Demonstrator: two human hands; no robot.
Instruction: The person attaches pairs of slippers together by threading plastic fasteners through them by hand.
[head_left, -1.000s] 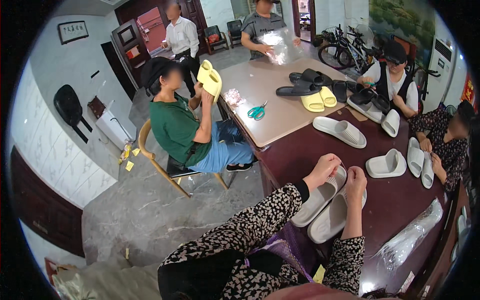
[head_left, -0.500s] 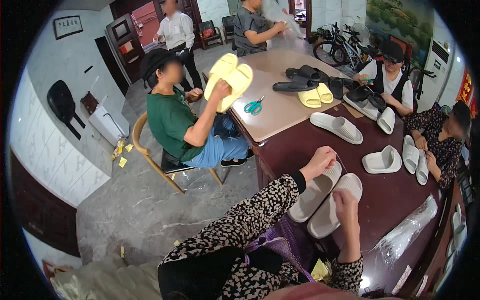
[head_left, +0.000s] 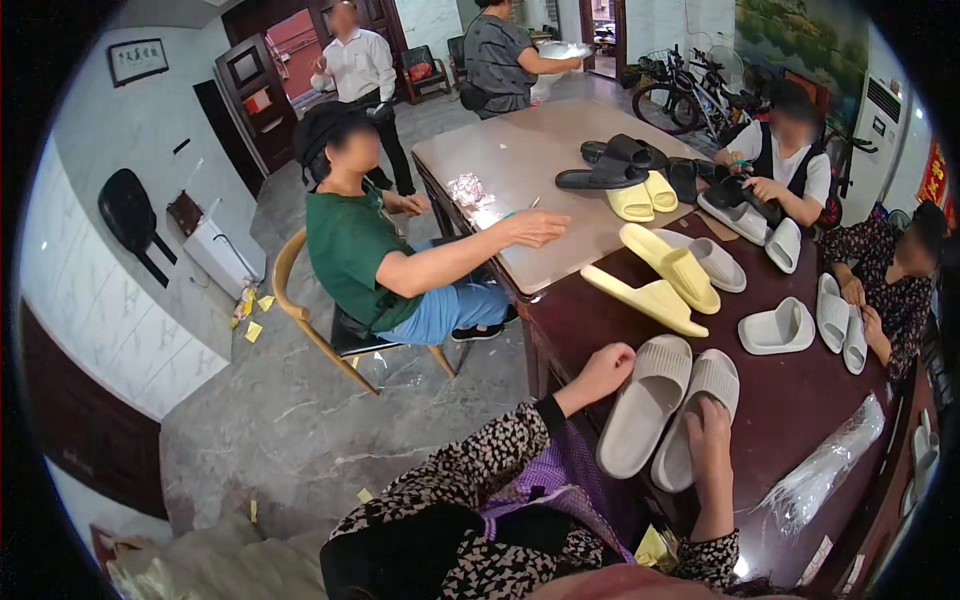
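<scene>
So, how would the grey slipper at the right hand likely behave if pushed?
The grey slipper would probably slide rather than roll, since its sole appears flat on the dark table. Tipping seems unlikely, given its low, broad shape. It may flex slightly, since the thick sole looks moulded.

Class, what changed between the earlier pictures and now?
The person in green let go of yellow slippers, now on the table. The left hand moved down and left, beside the grey slippers; the right hand lowered to the right slipper. The strand bundle stayed.
</scene>
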